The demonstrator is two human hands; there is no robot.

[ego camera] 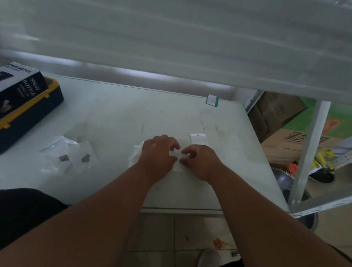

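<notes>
A small pouch (pixel 134 156) of thin clear film is being worked flat on the white table (pixel 120 113), just to the near left of a white paper tag (pixel 197 138). It is being pinched from both sides. The left hand (pixel 157 153) is being laid over most of it with the fingers curled down. The right hand (pixel 200 161), directly on the near side of the tag, is being closed on the pouch's right edge, thumb against forefinger. The fingertips of the two hands are being held almost together, so each grip is narrow. The blur is hiding how much film is being caught.

The pouch is being judged very light, limp and slippery: it is likely to crumple rather than lift as a sheet, and to slide on the smooth tabletop if it is only pressed. Hold is best being taken at an edge or corner, film pinched between thumb and fingertip, with the other hand steadying the opposite edge. Whether anything is being carried inside cannot be told.

A second clear bag (pixel 66 155), with two small dark pieces in it, is lying well to the left of the tag. A black spray-bottle box (pixel 15 90) is resting on a yellow-edged case (pixel 27 120) far to the tag's left.
</notes>
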